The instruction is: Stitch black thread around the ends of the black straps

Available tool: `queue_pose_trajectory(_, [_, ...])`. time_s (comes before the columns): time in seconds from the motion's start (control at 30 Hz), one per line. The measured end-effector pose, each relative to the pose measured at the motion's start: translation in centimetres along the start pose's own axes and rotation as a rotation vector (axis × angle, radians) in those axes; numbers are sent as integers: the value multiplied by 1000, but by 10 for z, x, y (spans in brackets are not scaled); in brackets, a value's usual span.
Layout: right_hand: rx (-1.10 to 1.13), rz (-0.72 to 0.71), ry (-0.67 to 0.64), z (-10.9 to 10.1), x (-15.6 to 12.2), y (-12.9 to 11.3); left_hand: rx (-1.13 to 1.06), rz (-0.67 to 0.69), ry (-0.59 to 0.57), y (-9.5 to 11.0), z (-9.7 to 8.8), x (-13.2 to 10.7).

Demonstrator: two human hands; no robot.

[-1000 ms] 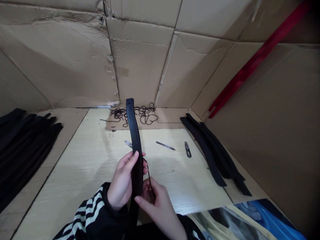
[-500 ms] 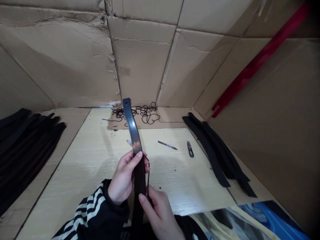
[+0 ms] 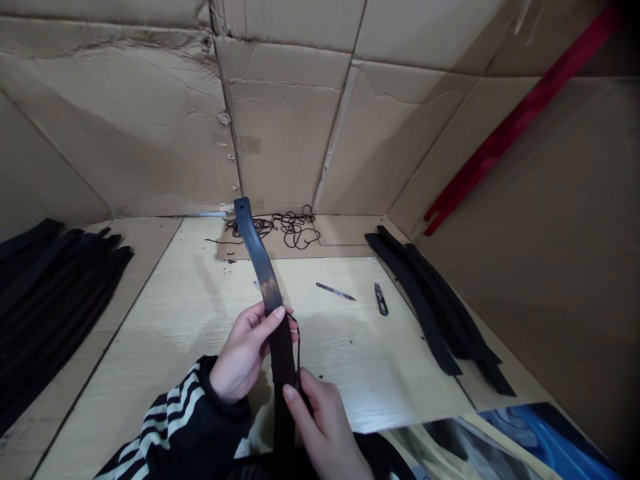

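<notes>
A long black strap (image 3: 257,257) with a smooth, shiny upper part and a small hole at its far end runs up from my lap, tilted to the left. Its lower part looks wrapped in a matte dark covering (image 3: 283,353). My left hand (image 3: 253,343) grips the strap where the shiny part meets the covering, thumb on top. Lower down, my right hand (image 3: 323,417) pinches the strap's right edge with thumb and fingers. A thin dark cord (image 3: 299,343) loops along that edge between both hands; its ends are hidden by my fingers.
Tangled dark cord (image 3: 295,227) lies at the back on cardboard. A flat pointed metal tool (image 3: 335,291) and thread snips (image 3: 381,299) rest right of the strap. Black strips are stacked at left (image 3: 60,307) and right (image 3: 425,307). Cardboard walls (image 3: 290,120) enclose the table; a red strip (image 3: 520,120) hangs at right.
The strap's far end has swung a little to the left, and its lower part has shifted slightly right with my right hand. Both hands keep their grip.
</notes>
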State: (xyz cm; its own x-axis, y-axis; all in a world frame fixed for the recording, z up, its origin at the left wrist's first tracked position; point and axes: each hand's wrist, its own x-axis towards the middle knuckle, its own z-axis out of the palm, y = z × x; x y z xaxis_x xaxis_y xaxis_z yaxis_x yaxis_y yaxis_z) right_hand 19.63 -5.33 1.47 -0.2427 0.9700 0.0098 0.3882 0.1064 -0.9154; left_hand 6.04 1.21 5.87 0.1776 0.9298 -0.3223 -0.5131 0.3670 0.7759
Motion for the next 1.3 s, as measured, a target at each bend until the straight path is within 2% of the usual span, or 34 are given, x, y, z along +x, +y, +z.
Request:
queue_pose_trajectory(0.17, [-89, -83, 90, -2, 3, -3, -188, -60, -108, -3, -1, -4])
queue_pose_trajectory(0.23, [-73, -93, 89, 0, 4, -4, -179, -93, -137, -7, 1, -8])
queue_pose_trajectory(0.3, [-49, -97, 73, 0, 5, -4, -123, -66, -101, -12, 4, -11])
queue_pose_trajectory(0.4, [-14, -95, -19, -8, 6, -1, -34, -2, 14, -16, 4, -11])
queue_pose_trajectory(0.47, [-9, -70, -39, -23, 6, 1, 58, 45, 83, -14, -1, -9])
queue_pose_trajectory(0.53, [-25, -42, 14, -45, 5, 3, 167, 82, 81, -9, -9, -6])
queue_pose_trajectory(0.63, [-83, -31, 71, -82, 5, 4, 335, 65, -47, 5, -21, -5])
queue_pose_trajectory(0.73, [-174, -36, 19, -114, 16, 6, 435, 42, -158, 24, -29, -9])
queue_pose_trajectory(0.8, [-215, -76, 11, -129, 34, 6, 485, 33, -266, 37, -31, -14])
queue_pose_trajectory(0.9, [-213, -160, 107, -148, 69, -2, 680, 12, -514, 51, -28, -20])
queue_pose_trajectory(0.97, [-202, -190, 157, -160, 86, -16, 836, 33, -585, 55, -24, -23])
queue_pose_trajectory(1.03, [-208, -224, 208, -171, 90, -35, 923, 81, -525, 55, -22, -24])
queue_pose_trajectory(1.13, [-255, -292, 208, -185, 71, -60, 927, 178, -331, 53, -28, -24])
queue_pose_trajectory(1.2, [-280, -363, 57, -190, 49, -70, 890, 247, -214, 54, -36, -24])
queue_pose_trajectory(1.3, [-320, -389, -183, -187, 22, -73, 835, 281, -149, 57, -44, -24])
